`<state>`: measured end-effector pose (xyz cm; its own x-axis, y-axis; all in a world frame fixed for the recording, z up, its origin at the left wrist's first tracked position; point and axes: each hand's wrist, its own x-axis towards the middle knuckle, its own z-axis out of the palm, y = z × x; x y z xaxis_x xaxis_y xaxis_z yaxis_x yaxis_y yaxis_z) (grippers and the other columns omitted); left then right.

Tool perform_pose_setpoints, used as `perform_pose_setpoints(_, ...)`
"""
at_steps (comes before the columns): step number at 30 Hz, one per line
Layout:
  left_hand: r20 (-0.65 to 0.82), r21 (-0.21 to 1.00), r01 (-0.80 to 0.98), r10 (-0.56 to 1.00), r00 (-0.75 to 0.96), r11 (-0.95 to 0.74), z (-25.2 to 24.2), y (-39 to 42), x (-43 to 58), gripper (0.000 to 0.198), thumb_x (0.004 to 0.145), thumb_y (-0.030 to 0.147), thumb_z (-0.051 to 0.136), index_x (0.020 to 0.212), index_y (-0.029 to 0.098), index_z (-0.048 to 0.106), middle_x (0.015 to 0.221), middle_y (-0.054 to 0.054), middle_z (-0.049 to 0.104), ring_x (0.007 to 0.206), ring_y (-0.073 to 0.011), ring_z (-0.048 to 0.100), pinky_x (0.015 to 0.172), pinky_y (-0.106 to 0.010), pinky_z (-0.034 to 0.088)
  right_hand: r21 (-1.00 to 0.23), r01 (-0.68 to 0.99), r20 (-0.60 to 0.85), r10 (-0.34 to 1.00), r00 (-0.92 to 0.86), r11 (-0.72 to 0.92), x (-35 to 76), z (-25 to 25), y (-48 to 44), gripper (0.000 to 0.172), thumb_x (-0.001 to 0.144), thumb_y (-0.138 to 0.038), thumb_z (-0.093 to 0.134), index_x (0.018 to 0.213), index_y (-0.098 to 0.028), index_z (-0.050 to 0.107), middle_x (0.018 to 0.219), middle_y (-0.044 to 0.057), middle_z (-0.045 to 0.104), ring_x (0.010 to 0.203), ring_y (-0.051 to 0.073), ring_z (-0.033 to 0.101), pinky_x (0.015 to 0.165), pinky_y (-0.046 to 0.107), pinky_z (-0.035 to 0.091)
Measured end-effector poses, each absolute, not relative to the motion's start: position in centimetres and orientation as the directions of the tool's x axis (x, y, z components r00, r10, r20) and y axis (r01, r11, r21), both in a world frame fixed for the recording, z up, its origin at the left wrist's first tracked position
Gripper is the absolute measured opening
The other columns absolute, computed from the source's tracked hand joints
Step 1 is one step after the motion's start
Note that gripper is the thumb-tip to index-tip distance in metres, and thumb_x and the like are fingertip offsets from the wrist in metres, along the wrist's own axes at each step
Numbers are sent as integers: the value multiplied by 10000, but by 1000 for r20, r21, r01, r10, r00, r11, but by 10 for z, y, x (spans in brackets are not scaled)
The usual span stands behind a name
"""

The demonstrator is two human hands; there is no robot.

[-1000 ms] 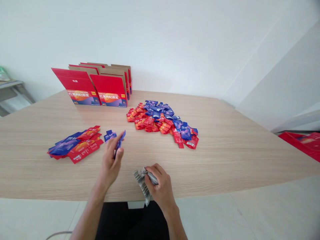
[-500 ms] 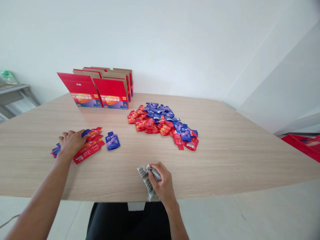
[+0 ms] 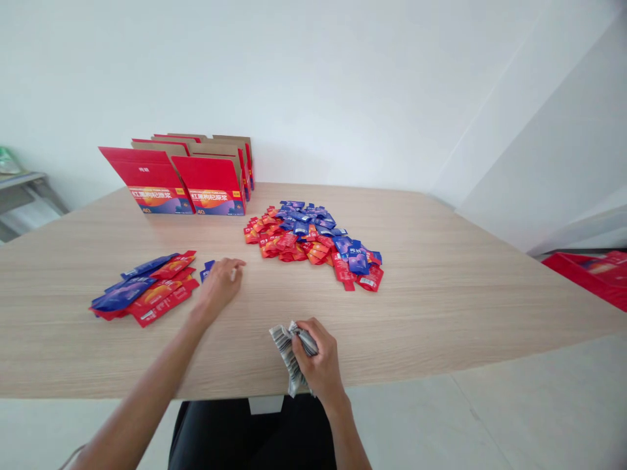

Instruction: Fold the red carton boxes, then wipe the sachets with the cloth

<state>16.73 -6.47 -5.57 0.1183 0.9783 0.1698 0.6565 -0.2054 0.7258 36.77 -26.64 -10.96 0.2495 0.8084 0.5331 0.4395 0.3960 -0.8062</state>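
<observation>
A: State the position of the cloth.
B: Striped cloth (image 3: 284, 346) at the table's (image 3: 416, 320) near edge, bunched in the right hand (image 3: 316, 356). Thumb and fingers are closed on it; the loose end trails toward the edge. The bunching likely keeps the slack under control with one hand.

A: And the left hand (image 3: 223, 286)?
B: Fingers loosely parted, forefinger stretched out, nothing seen in them. It lies over a lone pouch (image 3: 206, 269), blue, partly hidden. Contact cannot be told.

A: Nearest items?
B: To the left, a stack (image 3: 147, 287) of blue and red pouches, laid flat and overlapping. Presumably the overlap keeps it compact, within the left hand's reach.

A: Beyond?
B: A looser heap (image 3: 291, 235), mostly blue at the back and red at the front, trailing off to the right. Its scatter suggests no fixed order.

A: Outer limits?
B: Boxes (image 3: 208, 202) stand upright in rows at the back left, flaps raised; set there, they probably leave the front free for handling. At the far right, off the table, a red object (image 3: 595, 277), cut off by the frame; its kind cannot be told.
</observation>
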Motion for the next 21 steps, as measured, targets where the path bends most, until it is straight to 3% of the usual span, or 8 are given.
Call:
perform_pose_setpoints(2, 30, 820, 550, 972, 232, -156, -70, -69, 216, 121, 947, 217, 662, 960, 209, 783, 869, -43, 782, 864, -229, 746, 901, -375, 597, -842, 397, 499, 807, 316, 365, 374, -110, -270, 118, 975, -248, 672, 968, -204, 781, 851, 25, 744, 751, 178, 705, 717, 268, 573)
perform_pose_setpoints(4, -126, 881, 470, 937, 327, -45, -82, -68, 262, 145, 1018, 300, 719, 1057, 165, 753, 890, -17, 758, 749, -171, 713, 765, -352, 619, -872, 366, 461, 799, 387, 326, 385, -112, -274, 117, 956, -280, 704, 953, -199, 788, 842, 24, 745, 747, 181, 697, 725, 273, 571)
perform_pose_setpoints(10, -350, 920, 301, 875, 335, 252, -89, -36, 355, 361, 1047, 399, 718, 1331, 177, 689, 1293, -105, 729, 1063, -243, 744, 899, -448, 657, -934, 292, 343, 744, 573, 205, 413, -130, -279, 305, 1002, -469, 714, 987, -175, 795, 835, 40, 780, 746, 206, 719, 690, 275, 581)
perform_pose_setpoints(13, -402, 912, 219, 864, 304, 347, -86, -21, 375, 392, 1042, 395, 724, 1368, 182, 677, 1355, -118, 710, 1126, -265, 734, 943, -478, 649, -954, 245, 291, 715, 635, 170, 414, -137, -278, 390, 1006, -558, 704, 1008, -179, 794, 811, 32, 771, 719, 207, 709, 675, 282, 582)
perform_pose_setpoints(21, -484, 868, 33, 830, 277, 496, -87, -3, 400, 424, 1035, 391, 734, 1398, 183, 665, 1410, -131, 687, 1185, -286, 718, 986, -507, 635, -972, 169, 236, 744, 625, 165, 410, -137, -280, 407, 955, -587, 754, 956, -183, 801, 789, 33, 751, 715, 213, 699, 691, 297, 586)
